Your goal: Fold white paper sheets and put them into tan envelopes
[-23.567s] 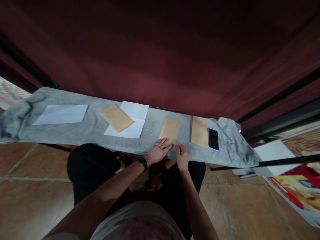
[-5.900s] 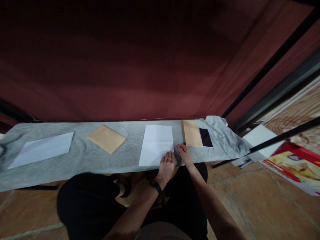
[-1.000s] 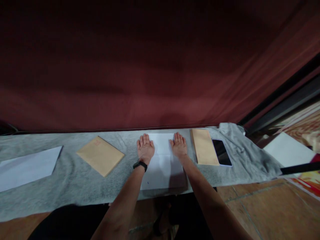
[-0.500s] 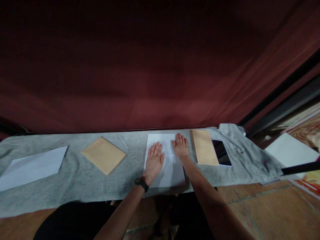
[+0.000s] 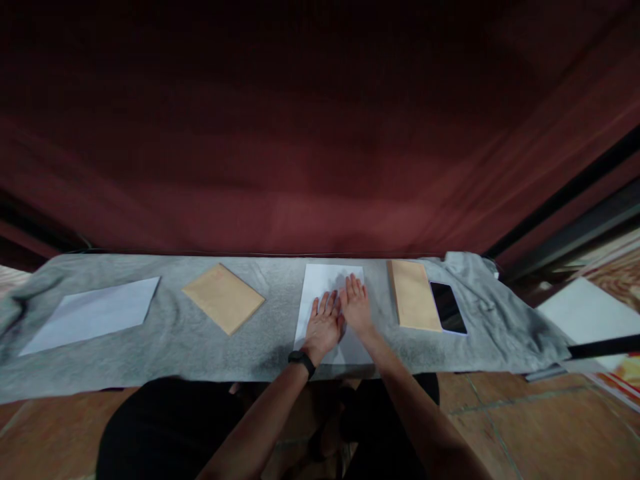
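A white sheet of paper (image 5: 315,277) lies on the grey cloth in front of me, partly covered by my hands. My left hand (image 5: 325,327), with a black watch (image 5: 301,361) at the wrist, rests flat on it with fingers extended. Beside it, my right hand (image 5: 357,305) also lies flat on the paper, its thumb side close against the left hand; whether they touch I cannot tell. To the right sits a stack of brown envelopes (image 5: 415,297). A single brown envelope (image 5: 223,298) lies at an angle to the left.
A phone (image 5: 449,308) lies beside the brown stack. More white paper (image 5: 95,313) is at the far left of the grey cloth (image 5: 170,347). A dark red curtain (image 5: 300,167) hangs behind. At right, a dark bar (image 5: 605,347) crosses near a white board (image 5: 590,307).
My right hand has slid inward to lie beside my left hand on the paper. The whole view has shifted slightly, with the left-hand items now further right.
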